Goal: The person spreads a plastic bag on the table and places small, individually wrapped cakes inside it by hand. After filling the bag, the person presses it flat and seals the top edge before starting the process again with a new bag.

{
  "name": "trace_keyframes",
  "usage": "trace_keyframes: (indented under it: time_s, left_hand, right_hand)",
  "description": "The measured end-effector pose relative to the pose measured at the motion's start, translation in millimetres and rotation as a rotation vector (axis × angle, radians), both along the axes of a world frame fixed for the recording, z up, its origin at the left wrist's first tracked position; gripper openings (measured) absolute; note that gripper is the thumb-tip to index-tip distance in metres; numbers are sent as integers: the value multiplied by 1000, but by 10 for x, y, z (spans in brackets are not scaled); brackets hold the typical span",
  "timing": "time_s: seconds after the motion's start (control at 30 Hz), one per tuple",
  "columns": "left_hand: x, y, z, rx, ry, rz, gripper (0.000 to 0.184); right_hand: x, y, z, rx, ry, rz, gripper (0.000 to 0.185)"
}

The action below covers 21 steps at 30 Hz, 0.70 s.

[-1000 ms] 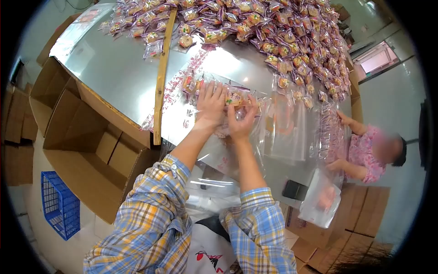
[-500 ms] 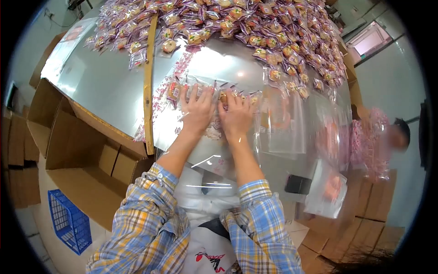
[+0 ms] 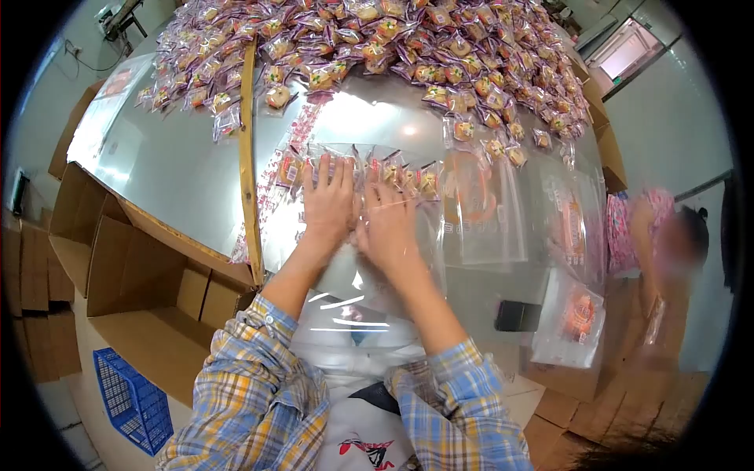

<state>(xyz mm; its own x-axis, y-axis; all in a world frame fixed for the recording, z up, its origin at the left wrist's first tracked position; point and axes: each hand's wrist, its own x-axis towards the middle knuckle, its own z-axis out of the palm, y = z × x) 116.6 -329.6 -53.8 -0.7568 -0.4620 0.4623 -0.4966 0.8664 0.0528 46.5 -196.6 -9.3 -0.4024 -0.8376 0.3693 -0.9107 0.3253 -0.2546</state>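
A large clear plastic bag (image 3: 357,286) lies across the metal table in front of me. At its far end sits a row of small wrapped pastries (image 3: 426,182). My left hand (image 3: 328,208) rests on the left part of this row, fingers stretched forward. My right hand (image 3: 389,224) is beside it, with its fingers extended onto the packets right of the middle. Neither hand is closed around a packet. Whether the hands are inside the bag or on top of it, I cannot tell.
A heap of wrapped pastries (image 3: 463,63) covers the table's far side. A wooden strip (image 3: 248,157) divides the surface. More printed bags (image 3: 569,322), a dark box (image 3: 514,315), an open carton (image 3: 149,282) and a blue basket (image 3: 133,400) are around. Another person (image 3: 640,235) is at the right.
My right hand has drawn slightly back toward me and left, uncovering more packets at the row's right end. The other person's arm has moved down.
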Motion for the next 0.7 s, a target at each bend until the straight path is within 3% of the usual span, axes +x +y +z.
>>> trace_keyframes:
  time_s: [0.03, 0.1, 0.17, 0.23, 0.3, 0.37, 0.43, 0.53, 0.63, 0.7]
  left_hand:
    - [3, 15, 46, 26, -30, 17, 62]
    - [-63, 80, 213, 85, -81, 49, 61]
    - [-101, 138, 253, 31, 19, -66, 62]
    - [-133, 203, 187, -1, 15, -183, 62]
    - [-236, 224, 158, -26, -69, -303, 62]
    - [-321, 259, 186, 17, -16, -359, 56]
    - [-388, 253, 190, 15, -47, -346, 51]
    - [-403, 206, 150, 22, 23, -336, 38]
    - [-344, 158, 143, 72, 113, -351, 32]
    - [-324, 170, 119, 149, 211, -355, 31]
  right_hand:
    - [163, 164, 167, 106, -96, 54, 59]
    - [353, 487, 216, -84, -355, 470, 42]
    - [357, 828, 686, 33, -637, 832, 29]
    - [55, 913, 1177, -142, -602, 789, 15]
    - [-435, 922, 1179, -408, -314, 470, 14]
    - [-1130, 817, 928, -447, -649, -7, 13]
    - [-1788, 574, 705, -424, -570, -262, 24]
    - [-2528, 399, 87, -179, -296, -175, 45]
    - [-2836, 89, -219, -21, -19, -279, 66]
    - [-2975, -65, -383, 2, 23, -363, 74]
